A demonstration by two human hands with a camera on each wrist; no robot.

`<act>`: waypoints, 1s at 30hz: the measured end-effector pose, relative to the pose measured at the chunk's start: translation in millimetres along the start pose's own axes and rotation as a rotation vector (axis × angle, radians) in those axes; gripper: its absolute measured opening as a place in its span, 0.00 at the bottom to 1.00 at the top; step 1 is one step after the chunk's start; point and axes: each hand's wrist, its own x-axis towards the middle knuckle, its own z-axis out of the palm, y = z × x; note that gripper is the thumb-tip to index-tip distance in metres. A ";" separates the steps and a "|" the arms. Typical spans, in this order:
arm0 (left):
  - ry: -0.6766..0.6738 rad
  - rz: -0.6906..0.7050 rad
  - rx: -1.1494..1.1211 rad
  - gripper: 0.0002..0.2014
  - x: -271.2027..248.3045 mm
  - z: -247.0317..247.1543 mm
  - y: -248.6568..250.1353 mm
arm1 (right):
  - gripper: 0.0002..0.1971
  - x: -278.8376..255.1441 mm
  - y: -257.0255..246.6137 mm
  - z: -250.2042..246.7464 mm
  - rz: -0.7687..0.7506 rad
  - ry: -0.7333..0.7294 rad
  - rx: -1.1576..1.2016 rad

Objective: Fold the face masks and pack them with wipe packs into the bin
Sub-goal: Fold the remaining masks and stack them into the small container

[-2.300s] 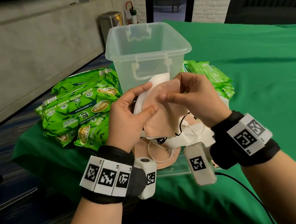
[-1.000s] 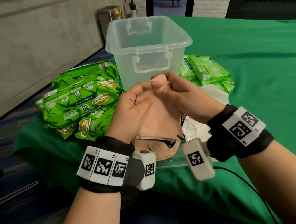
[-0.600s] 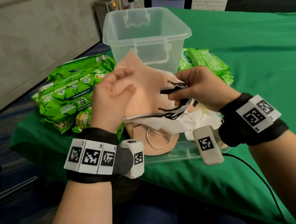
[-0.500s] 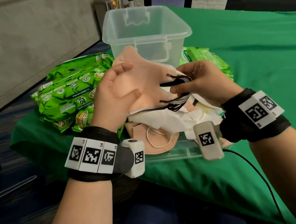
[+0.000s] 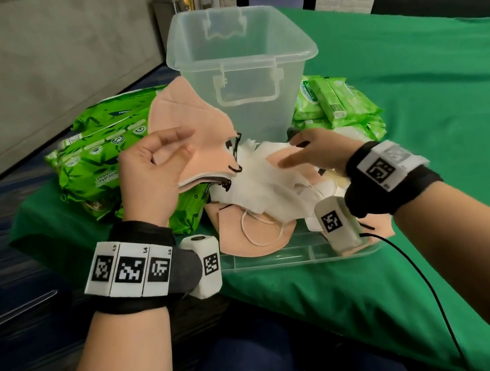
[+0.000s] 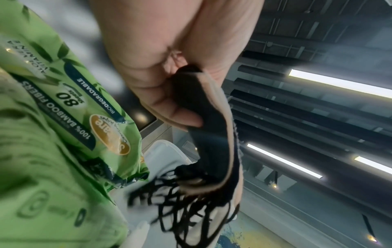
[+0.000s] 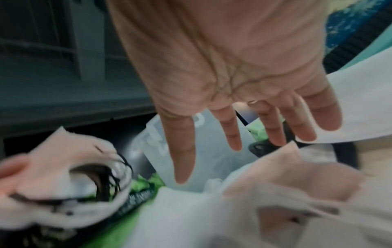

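My left hand (image 5: 168, 155) pinches a folded peach face mask (image 5: 192, 123) and holds it up in front of the clear plastic bin (image 5: 241, 67). Black ear loops (image 6: 186, 201) dangle from the folded mask (image 6: 212, 125) below my thumb. My right hand (image 5: 302, 150) hovers with spread, straight fingers (image 7: 233, 130) over a loose pile of white and peach masks (image 5: 262, 182) and holds nothing. The blurred pile of masks (image 7: 275, 193) lies right under the palm. Large green wipe packs (image 5: 99, 163) lie left of the bin, and small light green packs (image 5: 336, 103) lie to its right.
The mask pile lies on a clear flat lid (image 5: 280, 256) at the near edge of the green-covered table (image 5: 436, 123). The bin stands upright, its inside looking bare. A cable (image 5: 422, 279) runs from my right wrist. A metal trash can (image 5: 173, 7) stands by the far wall.
My right hand has let go of the black ear loops and dropped to the right over the pile, fingers spread. The left hand keeps the folded mask, lifted slightly left.
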 end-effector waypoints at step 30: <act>-0.070 -0.238 -0.097 0.14 -6.8 27.1 8.2 | 0.25 -39.3 -33.8 -47.0 -0.402 0.112 0.874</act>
